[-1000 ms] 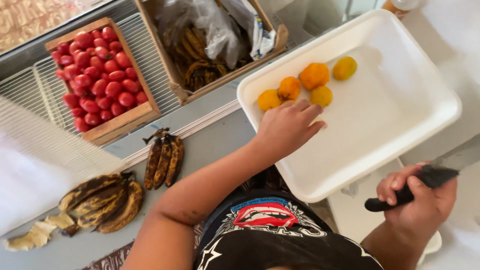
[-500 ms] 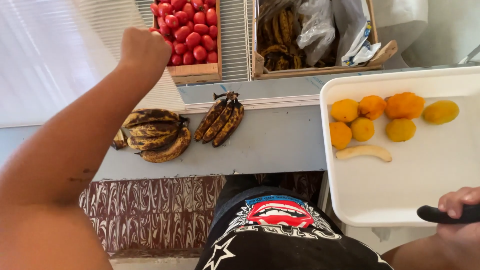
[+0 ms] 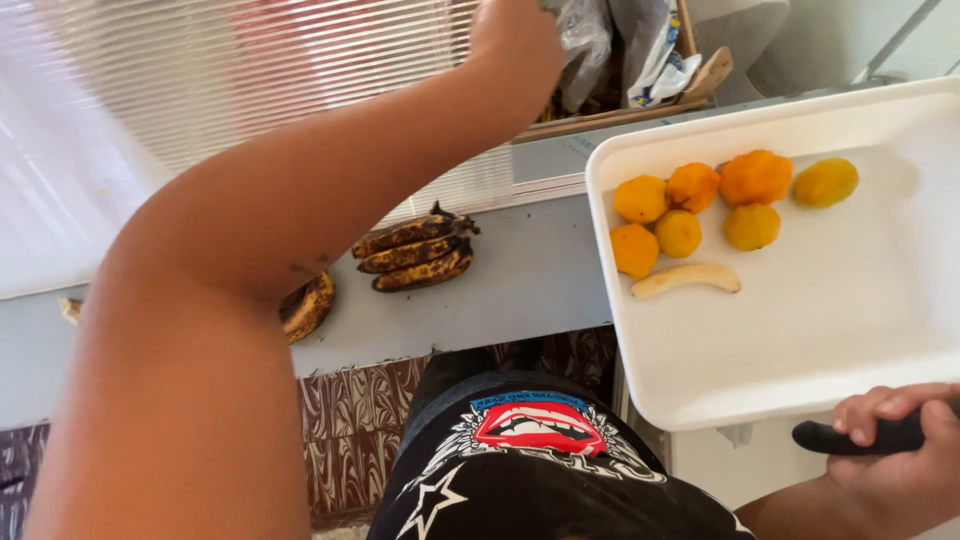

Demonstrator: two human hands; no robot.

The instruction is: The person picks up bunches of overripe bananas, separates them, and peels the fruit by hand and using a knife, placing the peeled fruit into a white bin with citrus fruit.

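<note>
Black knife handle lies level below the white tray's near rim; grey plastic bag sits crumpled in the wooden crate.

The tray is plain white; on it, toward twelve o'clock, sit peeled fruit pieces in orange and yellow-orange, and below them a pale cream peeled banana; the tabletop is flat grey-blue; the overripe bananas at nine o'clock of the tray are dark brown and black, streaked with dull yellow; the knife handle in the right hand is black; the shirt is black with a red-lipped print, blue band and white stars; the crate by the left hand is tan wood, holding a grey plastic bag.
</note>
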